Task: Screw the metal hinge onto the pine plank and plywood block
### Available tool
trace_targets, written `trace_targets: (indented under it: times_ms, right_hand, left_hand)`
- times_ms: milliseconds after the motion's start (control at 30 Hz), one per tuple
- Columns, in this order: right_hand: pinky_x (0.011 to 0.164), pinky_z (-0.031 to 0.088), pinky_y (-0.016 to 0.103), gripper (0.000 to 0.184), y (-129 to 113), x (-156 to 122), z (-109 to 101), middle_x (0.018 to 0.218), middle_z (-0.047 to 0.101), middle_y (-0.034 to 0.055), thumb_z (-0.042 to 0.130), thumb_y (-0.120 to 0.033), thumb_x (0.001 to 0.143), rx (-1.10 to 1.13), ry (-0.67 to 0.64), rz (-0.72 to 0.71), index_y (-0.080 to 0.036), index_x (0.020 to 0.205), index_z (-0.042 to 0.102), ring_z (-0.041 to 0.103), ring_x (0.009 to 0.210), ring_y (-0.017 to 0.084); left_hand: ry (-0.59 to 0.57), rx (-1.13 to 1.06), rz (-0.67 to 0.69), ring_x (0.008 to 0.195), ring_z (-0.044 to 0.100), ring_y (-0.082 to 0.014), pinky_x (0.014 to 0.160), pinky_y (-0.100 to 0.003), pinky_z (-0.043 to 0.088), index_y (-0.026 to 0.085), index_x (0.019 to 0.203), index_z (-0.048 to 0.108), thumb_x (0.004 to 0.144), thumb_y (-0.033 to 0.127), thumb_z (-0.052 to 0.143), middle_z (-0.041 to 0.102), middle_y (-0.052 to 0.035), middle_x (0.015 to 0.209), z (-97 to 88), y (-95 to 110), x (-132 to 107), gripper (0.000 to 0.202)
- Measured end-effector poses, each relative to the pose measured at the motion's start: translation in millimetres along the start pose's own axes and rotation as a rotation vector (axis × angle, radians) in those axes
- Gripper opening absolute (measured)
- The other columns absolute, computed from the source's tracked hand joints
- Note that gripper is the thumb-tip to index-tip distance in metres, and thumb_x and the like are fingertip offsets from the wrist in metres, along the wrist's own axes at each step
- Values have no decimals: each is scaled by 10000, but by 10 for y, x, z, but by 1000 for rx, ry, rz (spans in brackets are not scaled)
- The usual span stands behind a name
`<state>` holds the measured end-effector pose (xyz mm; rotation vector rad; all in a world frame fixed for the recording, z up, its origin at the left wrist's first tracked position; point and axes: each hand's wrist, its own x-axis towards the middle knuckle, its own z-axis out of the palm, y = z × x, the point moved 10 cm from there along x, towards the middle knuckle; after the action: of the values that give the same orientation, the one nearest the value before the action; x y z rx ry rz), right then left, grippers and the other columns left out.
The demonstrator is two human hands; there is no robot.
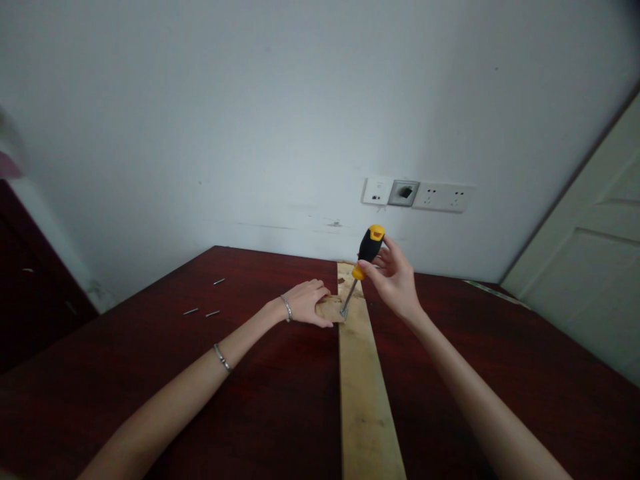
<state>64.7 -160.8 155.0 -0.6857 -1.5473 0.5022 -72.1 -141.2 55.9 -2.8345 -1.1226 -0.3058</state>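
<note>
My right hand point(393, 275) grips a screwdriver point(371, 245) with a black and yellow handle, its fingers round the handle. The metal shaft slants down to the left, and its tip meets a small grey metal piece point(343, 313) too small to make out fully. That piece lies at the right end of a short wood block point(330, 309). My left hand point(304, 301) holds the block from the left, thumb on the near side and fingers on the far side. Beneath the block's right end runs a long pale wooden board point(367, 400).
Three loose screws or nails point(213, 313) lie on the dark red table point(260, 407) at the left. A white wall point(280, 133) with a row of sockets point(430, 195) stands behind the table. A pale panelled door point(600, 233) is on the right.
</note>
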Motion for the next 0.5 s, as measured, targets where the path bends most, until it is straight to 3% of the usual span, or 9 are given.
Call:
trace_targets:
  times_ms: [500]
  right_hand:
    - [702, 567, 359, 663, -25, -38, 64, 1089, 606, 77, 678, -332, 738, 12, -32, -27, -256, 1323, 375, 650, 847, 197]
  left_hand:
    - [-9, 28, -14, 873, 539, -235, 795, -322, 433, 113, 1072, 593, 620, 659, 650, 562, -95, 966, 36, -23, -6, 711]
